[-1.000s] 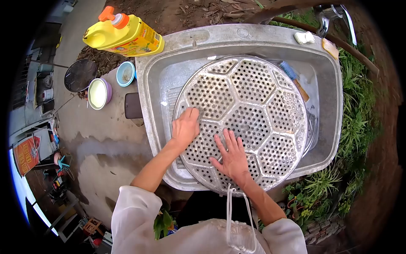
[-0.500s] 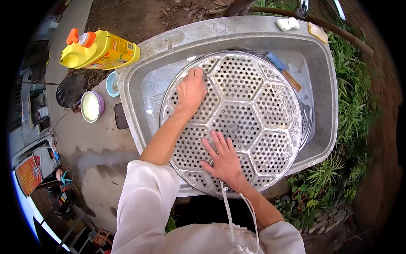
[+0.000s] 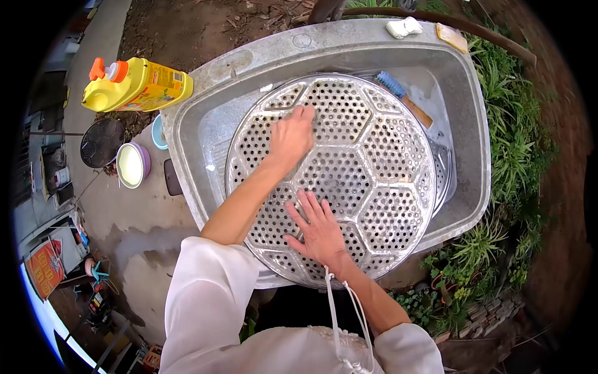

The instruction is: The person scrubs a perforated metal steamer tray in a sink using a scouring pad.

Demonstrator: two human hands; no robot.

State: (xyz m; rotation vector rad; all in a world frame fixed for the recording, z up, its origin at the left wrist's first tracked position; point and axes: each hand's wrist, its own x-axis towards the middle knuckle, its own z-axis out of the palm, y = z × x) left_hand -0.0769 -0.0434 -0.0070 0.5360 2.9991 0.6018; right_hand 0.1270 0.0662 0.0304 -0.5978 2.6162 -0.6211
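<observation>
A large round metal plate full of holes, with raised hexagon ridges point(image 3: 336, 177), lies over a grey stone sink point(image 3: 187, 146). My left hand point(image 3: 291, 138) is closed on its upper left part, fingers curled down against the surface; anything inside the fingers is hidden. Lower down, my right hand point(image 3: 316, 232) rests flat on the plate with its fingers spread. Behind the plate's upper right edge, a brush with blue bristles and a wooden handle point(image 3: 416, 111) lies in the sink.
A yellow pump bottle point(image 3: 140, 85) stands beside the sink's upper left corner. On the back rim are a white lump point(image 3: 403, 27) and a yellowish block point(image 3: 451, 38). A pale bucket point(image 3: 131, 166) is on the ground at left. Plants point(image 3: 511, 124) grow along the right side.
My left hand has slid a little right and down across the plate, still closed. My right hand keeps its place on the plate. The whole view has shifted slightly.
</observation>
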